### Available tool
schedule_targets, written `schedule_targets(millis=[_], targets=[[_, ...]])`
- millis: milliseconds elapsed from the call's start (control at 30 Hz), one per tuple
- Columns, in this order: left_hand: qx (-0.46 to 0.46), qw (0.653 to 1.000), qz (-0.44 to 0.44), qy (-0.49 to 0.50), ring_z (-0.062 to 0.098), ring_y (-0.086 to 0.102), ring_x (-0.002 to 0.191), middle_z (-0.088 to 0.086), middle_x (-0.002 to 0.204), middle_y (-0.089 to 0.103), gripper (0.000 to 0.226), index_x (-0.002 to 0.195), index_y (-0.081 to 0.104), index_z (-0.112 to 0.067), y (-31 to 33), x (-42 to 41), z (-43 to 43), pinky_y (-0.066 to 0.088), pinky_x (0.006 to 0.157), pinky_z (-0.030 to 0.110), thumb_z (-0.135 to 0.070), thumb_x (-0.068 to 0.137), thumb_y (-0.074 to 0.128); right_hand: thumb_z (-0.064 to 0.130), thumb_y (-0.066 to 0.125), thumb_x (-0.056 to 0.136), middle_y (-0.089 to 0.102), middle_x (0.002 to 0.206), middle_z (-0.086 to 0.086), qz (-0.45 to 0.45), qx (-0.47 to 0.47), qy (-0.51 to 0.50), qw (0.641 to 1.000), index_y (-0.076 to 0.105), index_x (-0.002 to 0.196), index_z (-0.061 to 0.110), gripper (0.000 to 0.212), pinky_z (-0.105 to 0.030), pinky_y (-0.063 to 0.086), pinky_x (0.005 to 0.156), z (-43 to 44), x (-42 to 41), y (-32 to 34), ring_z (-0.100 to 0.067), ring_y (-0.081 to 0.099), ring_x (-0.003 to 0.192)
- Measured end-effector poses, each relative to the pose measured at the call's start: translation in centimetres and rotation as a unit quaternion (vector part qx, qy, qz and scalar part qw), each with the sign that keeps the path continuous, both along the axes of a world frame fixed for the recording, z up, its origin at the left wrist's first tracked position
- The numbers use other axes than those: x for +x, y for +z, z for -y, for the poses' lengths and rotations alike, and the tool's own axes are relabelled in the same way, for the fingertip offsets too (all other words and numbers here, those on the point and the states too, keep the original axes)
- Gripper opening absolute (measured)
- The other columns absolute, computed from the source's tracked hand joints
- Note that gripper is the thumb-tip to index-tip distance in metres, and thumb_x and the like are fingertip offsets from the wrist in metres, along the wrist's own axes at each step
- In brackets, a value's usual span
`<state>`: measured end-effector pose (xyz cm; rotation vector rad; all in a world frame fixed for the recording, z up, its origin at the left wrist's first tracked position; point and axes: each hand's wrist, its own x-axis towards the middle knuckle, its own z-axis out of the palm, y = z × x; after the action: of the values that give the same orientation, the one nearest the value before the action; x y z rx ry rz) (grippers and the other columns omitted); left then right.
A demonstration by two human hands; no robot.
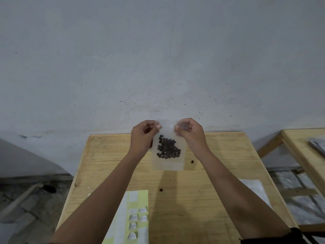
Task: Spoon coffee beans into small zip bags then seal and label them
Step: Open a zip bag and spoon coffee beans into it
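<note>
Beans (168, 147) sag low in the zip bag (168, 162), held above the table (219, 155); my left hand (142, 136) and right hand (190, 132) pinch its top corners, probably to press the seal closed.

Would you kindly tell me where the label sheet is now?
In the head view, the label sheet lies on the wooden table at bottom left of centre, partly under the left forearm, nearer the camera than the held zip bag.
</note>
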<state>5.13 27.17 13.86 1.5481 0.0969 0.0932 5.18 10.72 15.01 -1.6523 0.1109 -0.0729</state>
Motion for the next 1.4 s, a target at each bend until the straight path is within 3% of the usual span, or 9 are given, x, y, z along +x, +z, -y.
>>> schedule_targets(millis=[167,300,400,733,967,1067,1167,1233,1400], targets=[[-0.008,0.999,0.002,-0.033,0.014,0.065,0.078,0.01,0.088,0.067,0.024,0.105,0.067,-0.011,-0.2,-0.2,0.4,0.054,0.067,0.022,-0.008,0.081,0.071,0.008,0.07,0.081,0.063,0.085,0.009,0.001,-0.066,-0.033,0.997,0.06,0.081,0.017,0.014,-0.023,0.051,0.079,0.3,0.1,-0.1,-0.004,0.059,0.083],[0.009,0.999,0.004,-0.032,0.02,0.065,0.082,0.009,0.088,0.069,0.022,0.099,0.067,-0.018,-0.4,-0.3,0.6,0.055,0.077,0.035,-0.01,0.08,0.072,0.014,0.079,0.073,0.066,0.087,0.006,-0.005,-0.073,-0.016,0.997,0.063,0.082,0.017,0.018,-0.035,0.055,0.083,0.3,-0.1,-0.2,-0.01,0.063,0.087],[0.035,0.999,0.014,-0.035,0.017,0.064,0.079,0.004,0.084,0.068,0.021,0.095,0.067,-0.025,-0.3,-0.5,0.8,0.054,0.075,0.033,-0.01,0.081,0.072,0.019,0.084,0.066,0.067,0.086,0.003,-0.021,-0.087,-0.011,0.996,0.064,0.081,0.017,0.025,-0.042,0.055,0.084,0.1,-0.3,-0.2,-0.015,0.064,0.088],[0.071,0.996,0.026,-0.035,-0.002,0.051,0.054,-0.018,0.056,0.058,0.017,0.101,0.064,-0.017,-0.7,-1.2,1.3,0.042,0.054,0.02,-0.008,0.086,0.065,0.018,0.081,0.069,0.065,0.081,0.007,-0.009,-0.128,-0.035,0.991,0.061,0.072,0.02,0.021,-0.035,0.054,0.082,-0.8,-0.5,-0.1,-0.011,0.062,0.086],[0.057,0.995,0.026,-0.074,0.005,0.067,0.075,0.002,0.081,0.071,0.021,0.108,0.064,-0.01,-0.4,-1.6,1.4,0.051,0.066,0.017,-0.002,0.09,0.057,0.031,0.084,0.065,0.064,0.083,0.006,-0.011,-0.166,-0.037,0.985,0.062,0.078,0.016,0.03,-0.018,0.044,0.068,-0.2,-0.3,-0.1,-0.005,0.057,0.08],[0.06,0.995,0.03,-0.07,0.001,0.066,0.07,0.0,0.081,0.07,0.02,0.107,0.065,-0.008,-0.2,-1.4,1.2,0.048,0.06,0.011,0.0,0.09,0.056,0.024,0.081,0.072,0.065,0.089,0.005,-0.033,-0.12,-0.001,0.992,0.063,0.081,0.019,0.021,-0.026,0.053,0.076,0.3,-0.3,-0.2,-0.014,0.062,0.088],[0.045,0.998,0.032,-0.032,0.002,0.067,0.073,0.001,0.084,0.069,0.02,0.106,0.065,-0.006,-0.2,-0.7,0.3,0.053,0.07,0.016,0.001,0.089,0.057,0.008,0.072,0.079,0.066,0.092,-0.004,-0.045,-0.021,0.068,0.996,0.063,0.089,0.014,0.015,-0.019,0.056,0.072,1.4,-0.7,0.6,-0.013,0.067,0.083],[0.028,0.999,0.025,-0.011,0.004,0.068,0.074,0.003,0.084,0.069,0.021,0.106,0.065,-0.006,-0.2,-0.4,-0.3,0.054,0.074,0.017,0.002,0.09,0.056,0.003,0.067,0.082,0.068,0.092,-0.015,-0.043,0.027,0.077,0.996,0.063,0.089,0.009,0.01,-0.022,0.057,0.074,2.0,-1.1,0.9,-0.016,0.07,0.081],[0.008,0.999,0.023,-0.036,0.006,0.067,0.075,0.004,0.085,0.07,0.02,0.105,0.065,-0.008,0.1,-0.9,0.1,0.054,0.071,0.02,0.002,0.089,0.058,0.007,0.071,0.08,0.07,0.089,-0.014,-0.042,0.018,0.047,0.998,0.065,0.086,0.012,0.009,-0.024,0.057,0.072,1.8,-1.4,0.6,-0.02,0.069,0.083]])
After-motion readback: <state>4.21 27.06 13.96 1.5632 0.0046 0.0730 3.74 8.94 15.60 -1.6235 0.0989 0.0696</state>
